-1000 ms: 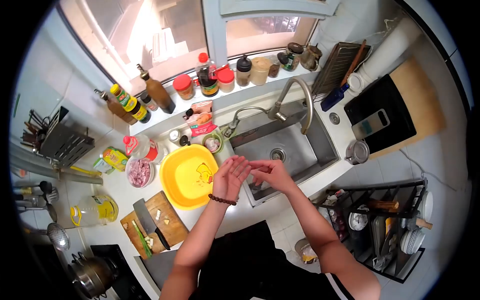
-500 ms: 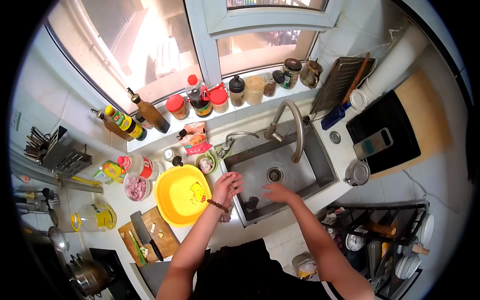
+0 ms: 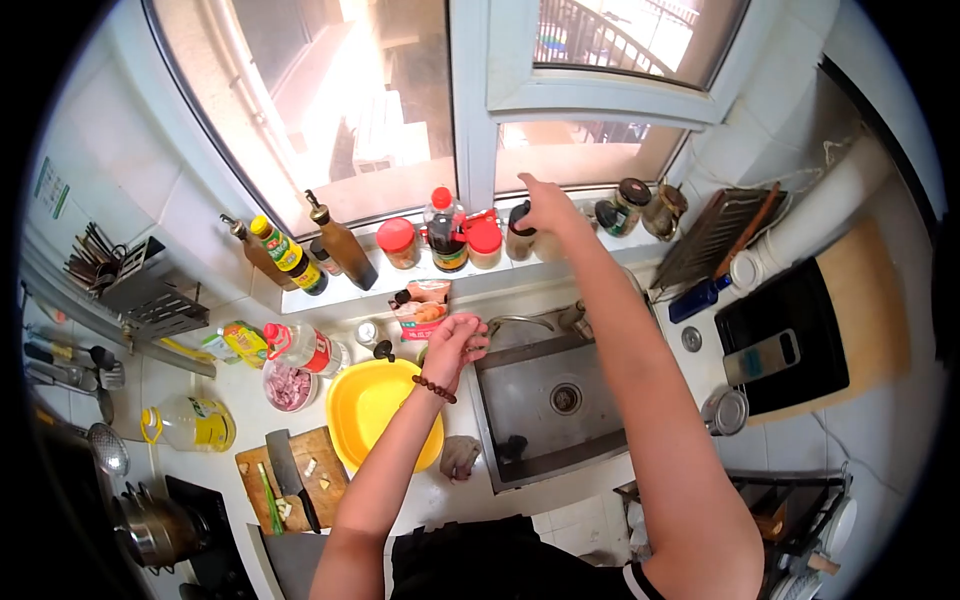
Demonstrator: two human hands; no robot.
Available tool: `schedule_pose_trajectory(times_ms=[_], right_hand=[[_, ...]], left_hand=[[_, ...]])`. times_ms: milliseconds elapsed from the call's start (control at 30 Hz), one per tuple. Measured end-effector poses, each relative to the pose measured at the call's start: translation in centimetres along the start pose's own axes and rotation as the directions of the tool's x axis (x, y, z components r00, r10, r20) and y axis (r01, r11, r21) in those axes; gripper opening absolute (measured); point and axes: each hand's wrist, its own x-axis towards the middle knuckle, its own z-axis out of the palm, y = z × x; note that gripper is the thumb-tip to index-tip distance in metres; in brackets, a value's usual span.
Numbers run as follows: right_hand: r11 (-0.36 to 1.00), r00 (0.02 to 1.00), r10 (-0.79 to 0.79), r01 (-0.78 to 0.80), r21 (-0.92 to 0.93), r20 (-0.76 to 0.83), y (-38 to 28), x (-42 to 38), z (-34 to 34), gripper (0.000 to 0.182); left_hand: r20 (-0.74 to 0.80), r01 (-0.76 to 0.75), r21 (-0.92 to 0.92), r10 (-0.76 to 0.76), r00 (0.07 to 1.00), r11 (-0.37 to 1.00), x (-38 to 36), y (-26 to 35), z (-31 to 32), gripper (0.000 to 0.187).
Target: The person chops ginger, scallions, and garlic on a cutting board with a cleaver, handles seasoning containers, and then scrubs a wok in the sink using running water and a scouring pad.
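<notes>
My right hand (image 3: 548, 207) reaches over the sink to the windowsill, fingers stretched and thumb apart. It hovers right at a black-capped bottle (image 3: 519, 240) and partly covers the jar beside it. My left hand (image 3: 458, 348), a beaded bracelet on its wrist, is held loosely curled with nothing in it. It hangs between the yellow basin (image 3: 350, 400) and the sink (image 3: 530, 375), just below a pink food packet (image 3: 424, 310). Left of the black-capped bottle stand a red-lidded jar (image 3: 484, 244) and a dark sauce bottle (image 3: 445, 235).
Left of the basin are a bowl of raw meat (image 3: 289, 388) and a cutting board (image 3: 330, 470) with a cleaver (image 3: 285, 460) and scallion. Tall oil bottles (image 3: 345, 250) line the left sill. A crumpled grey cloth (image 3: 460, 457) lies by the sink. A phone (image 3: 762, 357) rests at right.
My right hand has gone from above the sink up to the bottles on the windowsill. My left hand stays near the basin, and the view has tilted up toward the window.
</notes>
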Motion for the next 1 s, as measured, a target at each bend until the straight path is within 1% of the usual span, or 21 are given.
schedule_pose_trajectory(times_ms=[33, 67, 133, 167, 200, 267, 300, 367, 400, 467, 500, 533, 600, 633, 733, 767, 800, 867, 900, 933, 1000], right_hand=[[0.998, 0.992, 0.018, -0.011, -0.059, 0.122, 0.2, 1.5, 0.6, 0.085], [0.998, 0.992, 0.019, -0.011, -0.06, 0.124, 1.0, 1.6, 1.0, 0.085], [0.986, 0.989, -0.121, 0.13, -0.103, 0.09, 1.8, 2.2, 2.1, 0.07], [0.982, 0.988, -0.149, 0.152, -0.11, 0.037, 2.2, 2.1, 2.5, 0.062], [0.982, 0.988, -0.149, 0.152, -0.11, 0.038, 2.0, 2.1, 2.6, 0.062], [0.989, 0.99, -0.106, 0.115, -0.091, 0.097, 1.6, 1.9, 2.8, 0.057], [0.989, 0.99, -0.107, 0.115, -0.091, 0.092, 1.5, 1.7, 2.5, 0.057], [0.968, 0.972, -0.233, 0.235, -0.088, 0.04, 1.0, 1.3, 1.7, 0.054], [0.968, 0.972, -0.232, 0.235, -0.089, 0.039, 0.4, 1.0, 1.2, 0.054], [0.98, 0.98, -0.198, 0.198, -0.019, -0.021, -0.9, 0.0, -0.1, 0.052], [0.99, 0.99, -0.142, 0.142, -0.009, -0.017, -0.7, 0.1, 0.1, 0.05], [0.988, 0.988, -0.151, 0.15, -0.026, -0.038, -0.6, 0.3, -0.5, 0.05], [0.969, 0.978, -0.206, 0.2, -0.142, -0.028, -0.2, -0.4, 1.6, 0.053], [0.979, 0.984, -0.176, 0.174, -0.108, -0.011, -0.3, -0.5, 2.0, 0.053], [0.97, 0.978, -0.209, 0.204, -0.134, -0.022, 0.0, -0.8, 2.7, 0.055], [0.972, 0.982, -0.18, 0.185, -0.147, 0.052, 0.1, -0.6, 2.7, 0.058], [0.972, 0.983, -0.175, 0.18, -0.148, 0.048, -0.3, -0.9, 2.3, 0.058], [0.966, 0.992, -0.125, 0.127, -0.223, 0.026, -1.5, -1.5, 1.0, 0.06], [0.973, 0.994, -0.098, 0.104, -0.207, 0.04, -1.0, -1.2, 1.2, 0.065], [0.973, 0.995, -0.092, 0.098, -0.207, 0.038, -0.4, -1.0, 1.4, 0.065], [0.976, 0.988, -0.136, 0.147, -0.16, 0.076, 0.6, -0.6, 1.5, 0.073]], left_hand=[[0.008, -0.012, 0.001, 0.012, 1.0, 1.0, 0.2, 0.4, -0.7, 0.017], [0.029, -0.01, 0.012, 0.009, 1.0, 1.0, -0.1, 0.5, -0.9, 0.017], [-0.006, -0.005, 0.011, 0.005, 1.0, 1.0, -0.1, 0.8, -1.5, 0.017], [-0.019, -0.01, 0.02, 0.01, 1.0, 1.0, -0.2, 1.0, -1.9, 0.016], [-0.032, -0.014, 0.029, 0.015, 0.999, 0.999, -0.2, 1.0, -2.2, 0.016], [-0.043, -0.013, 0.026, 0.014, 0.999, 1.0, -0.2, 0.8, -2.5, 0.016], [-0.041, -0.009, 0.033, 0.01, 0.999, 0.999, -0.3, 0.8, -2.4, 0.015], [-0.038, -0.01, 0.041, 0.011, 0.999, 0.999, -0.3, 1.3, -2.4, 0.014], [-0.046, -0.015, 0.04, 0.017, 0.999, 0.999, -0.1, 1.4, -2.6, 0.014], [-0.044, -0.017, 0.038, 0.019, 0.999, 0.999, -0.2, 0.5, -2.2, 0.014], [-0.058, -0.005, 0.044, 0.007, 0.998, 0.999, 0.1, -0.5, -2.2, 0.015], [-0.063, -0.02, 0.046, 0.023, 0.998, 0.999, 0.7, -0.1, -1.4, 0.016], [-0.077, -0.017, 0.059, 0.022, 0.997, 0.998, 0.8, -0.7, -1.3, 0.016], [-0.076, -0.01, 0.082, 0.017, 0.997, 0.997, 1.2, -1.4, -0.9, 0.016], [-0.059, 0.004, 0.111, 0.003, 0.998, 0.994, 1.4, -2.0, 0.2, 0.017], [-0.056, 0.021, 0.132, -0.014, 0.998, 0.991, 1.6, -2.1, 0.4, 0.017], [-0.055, 0.036, 0.155, -0.027, 0.998, 0.987, 2.0, -2.0, 0.4, 0.017], [-0.049, 0.02, 0.198, -0.01, 0.999, 0.98, 3.7, -1.8, 0.5, 0.017], [-0.045, 0.009, 0.239, 0.002, 0.999, 0.971, 4.5, -1.5, 0.8, 0.017], [-0.041, 0.011, 0.241, -0.001, 0.999, 0.97, 5.3, -1.2, 1.1, 0.017], [-0.042, 0.001, 0.337, 0.014, 0.999, 0.941, 7.6, -0.4, 1.7, 0.017]])
